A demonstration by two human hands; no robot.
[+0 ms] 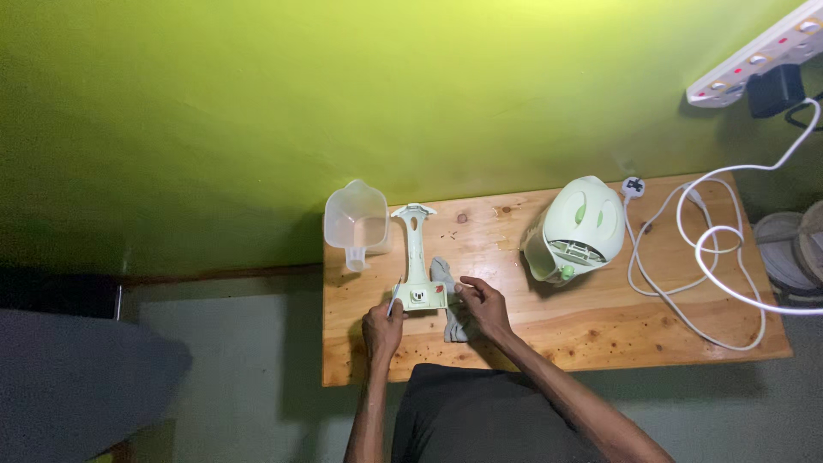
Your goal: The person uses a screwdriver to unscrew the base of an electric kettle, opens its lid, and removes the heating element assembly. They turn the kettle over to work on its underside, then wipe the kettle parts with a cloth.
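Gripping a thin tool (394,300) in left hand (382,328), right hand (484,306) pinching the pale green appliance part (417,267) (grey cloth (449,302) beneath) on wooden counter (600,326).

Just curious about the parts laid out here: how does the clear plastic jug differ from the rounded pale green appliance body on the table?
The clear plastic jug is see-through and open-topped; the rounded pale green appliance body is opaque and domed. The jug stands at the table's far left corner, at its edge, while the body sits toward the right, beside a coiled white cord. The jug looks smaller than the body. Both rest on the wooden table, and neither hand touches them.
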